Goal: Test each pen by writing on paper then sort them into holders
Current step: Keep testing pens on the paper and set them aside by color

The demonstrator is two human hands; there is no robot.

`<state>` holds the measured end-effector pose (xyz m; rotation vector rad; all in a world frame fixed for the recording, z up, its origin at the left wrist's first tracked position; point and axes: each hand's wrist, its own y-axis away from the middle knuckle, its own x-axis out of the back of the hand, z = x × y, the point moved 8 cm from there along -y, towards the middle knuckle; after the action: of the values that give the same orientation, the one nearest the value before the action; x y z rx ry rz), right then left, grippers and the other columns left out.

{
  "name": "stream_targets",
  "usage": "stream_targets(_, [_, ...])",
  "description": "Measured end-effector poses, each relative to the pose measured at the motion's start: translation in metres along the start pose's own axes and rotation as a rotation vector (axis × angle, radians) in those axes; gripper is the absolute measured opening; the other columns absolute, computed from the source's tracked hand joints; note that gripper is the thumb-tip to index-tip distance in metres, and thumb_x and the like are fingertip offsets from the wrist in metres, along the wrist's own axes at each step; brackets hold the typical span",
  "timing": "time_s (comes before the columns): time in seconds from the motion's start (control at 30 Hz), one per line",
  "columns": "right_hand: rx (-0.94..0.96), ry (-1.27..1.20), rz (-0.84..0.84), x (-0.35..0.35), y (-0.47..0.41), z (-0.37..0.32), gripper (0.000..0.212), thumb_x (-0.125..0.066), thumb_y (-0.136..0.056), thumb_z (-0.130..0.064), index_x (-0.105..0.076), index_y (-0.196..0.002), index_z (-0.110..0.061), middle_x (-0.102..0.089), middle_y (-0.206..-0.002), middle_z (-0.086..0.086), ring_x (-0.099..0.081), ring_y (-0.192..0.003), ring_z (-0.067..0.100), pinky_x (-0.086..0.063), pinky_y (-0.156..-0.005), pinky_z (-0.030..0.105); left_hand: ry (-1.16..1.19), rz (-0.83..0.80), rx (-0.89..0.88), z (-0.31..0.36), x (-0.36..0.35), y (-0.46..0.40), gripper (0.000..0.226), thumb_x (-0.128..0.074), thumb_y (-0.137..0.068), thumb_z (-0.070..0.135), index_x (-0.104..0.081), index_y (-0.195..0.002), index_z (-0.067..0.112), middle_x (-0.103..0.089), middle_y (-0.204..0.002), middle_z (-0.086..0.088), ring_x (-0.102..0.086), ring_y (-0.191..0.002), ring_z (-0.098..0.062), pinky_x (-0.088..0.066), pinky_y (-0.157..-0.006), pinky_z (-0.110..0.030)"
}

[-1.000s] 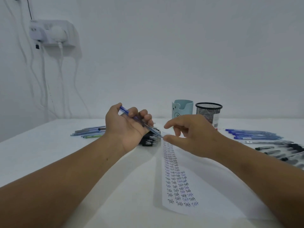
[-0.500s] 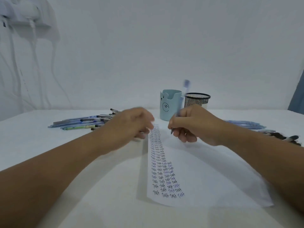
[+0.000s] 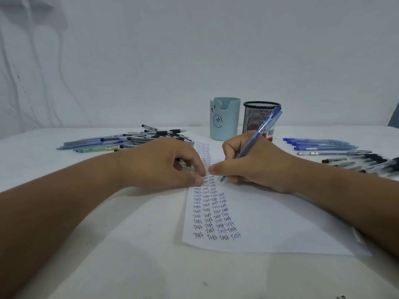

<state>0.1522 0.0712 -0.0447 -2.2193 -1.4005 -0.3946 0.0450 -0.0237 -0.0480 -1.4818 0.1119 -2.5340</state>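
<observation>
My right hand (image 3: 257, 167) grips the blue pen (image 3: 252, 145) in a writing hold, tip down on the paper (image 3: 269, 223) just right of the "Test" columns, barrel slanting up and away toward the black mesh holder (image 3: 259, 117). My left hand (image 3: 164, 167) rests fingers-flat on the paper's left edge, holding nothing. The mesh holder stands beyond the pen, nearer my right hand; the pale blue bear holder (image 3: 224, 119) is immediately left of it. No pens visibly stand in either holder.
</observation>
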Motion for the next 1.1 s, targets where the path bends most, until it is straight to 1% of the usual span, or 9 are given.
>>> stream_targets(0.07, [0.027,0.057,0.013,0.001,0.001,-0.003,0.037,-0.079,-0.08,-0.007,-0.051,-0.055,-0.007,-0.059,-0.05,0.009,-0.048,-0.046,0.017,-0.04,-0.045,0.019,0.009,0.001,-0.005,0.001,0.0,0.001,0.018,-0.078,-0.077,0.05,-0.076,-0.094,0.042,-0.07,-0.105,0.012,-0.065,-0.104,-0.009,-0.052,-0.098,-0.043])
stream_targets(0.17, [0.057,0.069,0.026,0.001,0.002,-0.006,0.034,-0.073,-0.08,-0.001,-0.051,-0.055,-0.004,-0.058,-0.048,0.009,-0.048,-0.044,0.015,-0.041,-0.047,0.019,0.021,0.003,-0.008,0.002,0.0,0.001,0.027,-0.074,-0.072,0.057,-0.076,-0.094,0.042,-0.07,-0.105,0.012,-0.065,-0.105,-0.009,-0.052,-0.098,-0.043])
stream_targets(0.33, [0.03,0.091,-0.017,-0.007,0.001,-0.001,0.039,-0.074,-0.08,-0.003,-0.051,-0.051,-0.013,-0.06,-0.048,0.004,-0.054,-0.047,0.013,-0.044,-0.05,0.021,0.027,0.012,-0.016,-0.001,0.0,0.0,0.015,-0.08,-0.08,0.043,-0.077,-0.094,0.04,-0.07,-0.105,0.011,-0.065,-0.105,-0.009,-0.052,-0.098,-0.043])
stream_targets(0.47, [0.032,0.091,-0.04,-0.01,0.001,-0.001,0.041,-0.075,-0.08,-0.004,-0.051,-0.049,-0.015,-0.06,-0.048,0.002,-0.055,-0.05,0.014,-0.046,-0.054,0.024,0.031,0.008,-0.014,0.0,-0.001,0.0,0.015,-0.08,-0.08,0.043,-0.077,-0.094,0.038,-0.07,-0.106,0.01,-0.065,-0.104,-0.008,-0.052,-0.098,-0.043])
stream_targets(0.57, [0.033,0.109,-0.037,-0.01,0.001,-0.001,0.04,-0.074,-0.08,-0.004,-0.051,-0.05,-0.014,-0.06,-0.048,0.002,-0.055,-0.051,0.015,-0.045,-0.053,0.024,0.045,0.008,-0.014,0.0,-0.001,0.0,0.013,-0.08,-0.08,0.04,-0.078,-0.092,0.037,-0.071,-0.105,0.012,-0.065,-0.103,-0.007,-0.052,-0.098,-0.043])
stream_targets(0.67, [0.032,0.129,-0.038,-0.011,0.001,-0.002,0.038,-0.072,-0.08,-0.002,-0.049,-0.051,-0.012,-0.059,-0.048,0.003,-0.053,-0.049,0.014,-0.042,-0.051,0.022,0.053,0.008,-0.013,0.0,-0.001,0.0,0.013,-0.082,-0.079,0.043,-0.078,-0.09,0.04,-0.07,-0.106,0.014,-0.065,-0.104,-0.009,-0.052,-0.098,-0.043])
stream_targets(0.77, [0.013,0.12,-0.069,-0.014,0.001,-0.001,0.043,-0.071,-0.081,-0.001,-0.045,-0.049,-0.014,-0.057,-0.047,0.003,-0.05,-0.047,0.013,-0.039,-0.049,0.019,0.041,0.003,-0.011,-0.001,-0.002,0.0,0.018,-0.081,-0.074,0.051,-0.076,-0.09,0.044,-0.069,-0.108,0.016,-0.064,-0.106,-0.005,-0.052,-0.099,-0.04])
stream_targets(0.97, [0.041,0.121,-0.054,-0.013,0.002,-0.003,0.042,-0.073,-0.081,-0.003,-0.046,-0.051,-0.013,-0.058,-0.047,0.001,-0.052,-0.047,0.01,-0.042,-0.05,0.021,0.038,0.009,-0.007,-0.001,-0.001,0.0,0.012,-0.083,-0.079,0.041,-0.077,-0.089,0.041,-0.069,-0.108,0.016,-0.062,-0.107,-0.002,-0.051,-0.099,-0.036])
stream_targets(1.1, [0.052,0.148,-0.051,-0.013,0.001,-0.004,0.042,-0.07,-0.08,-0.001,-0.044,-0.05,-0.013,-0.057,-0.047,0.004,-0.053,-0.048,0.015,-0.042,-0.05,0.023,0.033,0.007,0.007,-0.002,-0.001,0.0,0.014,-0.083,-0.077,0.046,-0.076,-0.089,0.043,-0.068,-0.11,0.016,-0.063,-0.107,-0.004,-0.051,-0.099,-0.039])
